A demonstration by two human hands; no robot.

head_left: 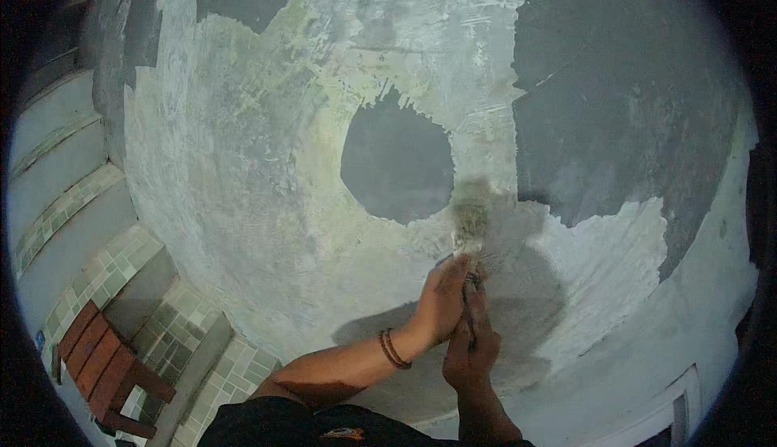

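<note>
- At five o'clock from the grey patch (396, 160), left hand (442, 297) and right hand (474, 348) clasp a blurred tool (469, 224).
- Likely scraping the wall (243, 196); next stroke wants steady pressure.

Below the central grey patch (396, 160), the left grip (441, 297) and right grip (472, 346) are hiding part of a tool (471, 219), its head blurring. Farther below and rightward, a white frame (689, 390) is running out of view.
</note>
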